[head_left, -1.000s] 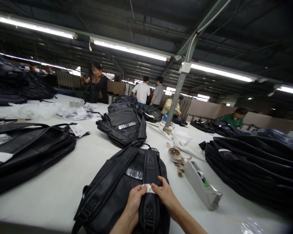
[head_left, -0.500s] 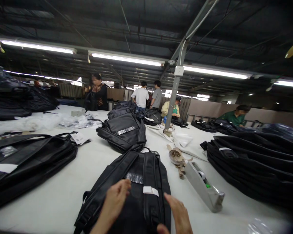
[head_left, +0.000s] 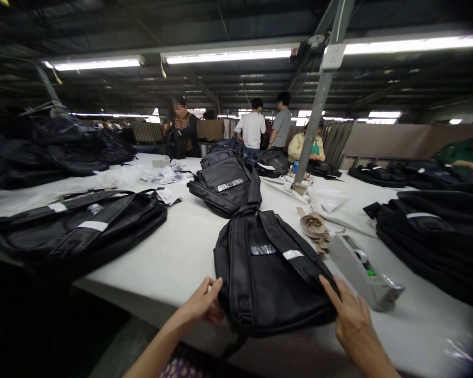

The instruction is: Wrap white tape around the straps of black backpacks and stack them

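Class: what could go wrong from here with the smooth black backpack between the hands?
The smooth black backpack lies at the front edge of the white table, so it might slip off if pulled nearer.

The right hand is close to the grey, box-shaped tape dispenser and might knock it.

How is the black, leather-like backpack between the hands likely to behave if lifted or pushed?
The backpack would probably flex somewhat, as its panels look soft. The dark strap end hanging below its near edge would likely swing. Rolling seems unlikely, since the bag lies broad side down on the white table.
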A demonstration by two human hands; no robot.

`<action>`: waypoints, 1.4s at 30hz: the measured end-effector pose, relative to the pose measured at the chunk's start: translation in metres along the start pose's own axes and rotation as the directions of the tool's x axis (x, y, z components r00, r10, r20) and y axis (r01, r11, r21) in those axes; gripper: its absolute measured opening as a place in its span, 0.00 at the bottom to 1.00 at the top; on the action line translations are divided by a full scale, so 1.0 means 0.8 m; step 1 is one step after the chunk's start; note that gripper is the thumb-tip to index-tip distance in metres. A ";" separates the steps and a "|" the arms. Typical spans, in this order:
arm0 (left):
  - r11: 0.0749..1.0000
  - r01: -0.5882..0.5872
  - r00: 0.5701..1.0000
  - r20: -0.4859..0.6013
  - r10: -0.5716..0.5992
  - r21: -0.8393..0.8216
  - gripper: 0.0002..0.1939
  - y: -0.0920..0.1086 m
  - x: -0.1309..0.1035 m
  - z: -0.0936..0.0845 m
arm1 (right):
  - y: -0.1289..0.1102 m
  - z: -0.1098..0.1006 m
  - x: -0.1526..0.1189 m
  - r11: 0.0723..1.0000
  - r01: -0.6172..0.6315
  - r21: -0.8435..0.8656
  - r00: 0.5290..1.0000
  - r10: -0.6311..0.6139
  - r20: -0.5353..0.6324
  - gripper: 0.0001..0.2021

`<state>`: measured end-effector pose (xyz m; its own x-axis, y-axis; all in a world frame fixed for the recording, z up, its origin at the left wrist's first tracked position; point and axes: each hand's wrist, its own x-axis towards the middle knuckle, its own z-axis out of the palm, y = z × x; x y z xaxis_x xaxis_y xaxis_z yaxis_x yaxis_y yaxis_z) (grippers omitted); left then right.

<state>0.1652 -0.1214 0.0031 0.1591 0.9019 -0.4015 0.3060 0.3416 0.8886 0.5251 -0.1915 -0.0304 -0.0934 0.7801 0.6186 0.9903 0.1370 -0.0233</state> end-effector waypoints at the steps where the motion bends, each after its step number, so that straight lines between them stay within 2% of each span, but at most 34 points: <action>1: 0.992 -0.079 0.996 -0.027 0.083 0.102 0.24 0.007 -0.009 0.004 | -0.003 -0.012 0.001 0.999 -0.034 0.026 0.999 0.035 -0.039 0.35; 2: 0.950 -0.210 0.972 -0.053 0.228 0.233 0.23 0.016 -0.018 0.006 | -0.013 -0.022 0.003 0.996 -0.049 0.074 0.997 0.053 -0.056 0.32; 3: 0.854 -0.366 0.913 -0.038 0.407 0.370 0.22 0.028 -0.026 0.008 | -0.028 -0.031 0.006 0.990 -0.044 0.132 0.998 0.050 -0.040 0.28; 4: 0.708 -0.520 0.822 0.053 0.567 0.479 0.23 0.041 -0.033 0.011 | -0.046 -0.036 0.009 0.982 -0.033 0.186 0.999 0.033 0.002 0.24; 5: 0.540 -0.653 0.719 0.211 0.663 0.531 0.27 0.055 -0.038 0.015 | -0.067 -0.038 0.012 0.973 -0.018 0.232 0.998 0.004 0.061 0.20; 6: 0.384 -0.759 0.618 0.395 0.680 0.525 0.32 0.067 -0.041 0.021 | -0.087 -0.036 0.015 0.962 0.000 0.273 0.991 -0.036 0.127 0.17; 7: 0.258 -0.840 0.520 0.570 0.636 0.478 0.37 0.078 -0.041 0.030 | -0.104 -0.031 0.018 0.948 0.014 0.319 0.980 -0.076 0.184 0.15; 8: 0.166 -0.891 0.437 0.701 0.564 0.422 0.40 0.087 -0.039 0.039 | -0.119 -0.023 0.020 0.929 0.019 0.370 0.969 -0.108 0.221 0.14; 9: 0.099 -0.920 0.377 0.785 0.491 0.380 0.43 0.094 -0.035 0.050 | -0.129 -0.013 0.021 0.907 0.012 0.420 0.963 -0.124 0.238 0.14; 10: 0.048 -0.932 0.345 0.834 0.431 0.360 0.44 0.098 -0.028 0.060 | -0.136 -0.003 0.021 0.886 -0.003 0.464 0.963 -0.123 0.241 0.13; 11: 0.008 -0.931 0.338 0.858 0.385 0.364 0.46 0.100 -0.021 0.070 | -0.139 0.008 0.020 0.869 -0.022 0.494 0.967 -0.107 0.232 0.12; 15: -0.129 -0.911 0.359 0.907 0.219 0.392 0.53 0.098 0.004 0.094 | -0.134 0.034 0.011 0.853 -0.073 0.516 0.989 -0.006 0.150 0.11; 18: -0.263 -0.866 0.414 0.905 0.099 0.425 0.52 0.106 0.006 0.093 | -0.131 0.035 0.006 0.842 -0.056 0.536 0.994 -0.004 0.109 0.11; 21: -0.400 -0.799 0.471 0.881 0.049 0.450 0.42 0.143 -0.001 0.067 | -0.128 0.031 0.002 0.833 -0.024 0.553 0.995 -0.032 0.091 0.11; 23: -0.465 -0.740 0.505 0.858 0.095 0.487 0.26 0.184 -0.007 0.037 | -0.125 0.028 -0.002 0.831 -0.007 0.556 0.995 -0.048 0.084 0.10; 24: -0.484 -0.694 0.536 0.831 0.146 0.533 0.18 0.206 -0.010 0.020 | -0.123 0.027 -0.003 0.830 -0.004 0.557 0.995 -0.051 0.082 0.10; 25: -0.494 -0.644 0.567 0.798 0.206 0.585 0.14 0.227 -0.013 0.004 | -0.122 0.025 -0.003 0.827 -0.009 0.562 0.995 -0.048 0.087 0.10; 27: -0.500 -0.615 0.589 0.776 0.223 0.610 0.11 0.260 -0.020 -0.020 | -0.121 0.021 0.002 0.813 -0.057 0.580 0.992 -0.019 0.125 0.09; 29: -0.489 -0.655 0.578 0.799 0.168 0.577 0.10 0.277 -0.025 -0.030 | -0.124 0.016 0.017 0.782 -0.161 0.602 0.979 0.051 0.195 0.10; 32: -0.442 -0.725 0.538 0.835 0.116 0.528 0.10 0.283 -0.032 -0.022 | -0.138 0.010 0.052 0.648 -0.290 0.704 0.950 0.107 0.293 0.16; 35: -0.390 -0.775 0.511 0.856 0.077 0.497 0.10 0.286 -0.035 -0.007 | -0.162 0.008 0.088 0.419 -0.303 0.856 0.940 -0.017 0.341 0.21; 37: -0.356 -0.797 0.515 0.857 0.022 0.488 0.10 0.290 -0.037 -0.003 | -0.177 0.012 0.101 0.297 -0.301 0.906 0.931 -0.113 0.347 0.20; 39: -0.324 -0.797 0.546 0.837 -0.028 0.509 0.10 0.295 -0.038 -0.005 | -0.187 0.017 0.104 0.252 -0.305 0.918 0.927 -0.142 0.347 0.18; 42: -0.280 -0.782 0.589 0.807 -0.039 0.557 0.11 0.299 -0.037 -0.012 | -0.191 0.027 0.097 0.299 -0.299 0.906 0.933 -0.108 0.344 0.17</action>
<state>0.2249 -0.0637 0.2293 0.8397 0.3045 -0.4497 0.3127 -0.9481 -0.0581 0.3643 -0.1390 0.0042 -0.2294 0.9227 0.3098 0.2308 0.3608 -0.9036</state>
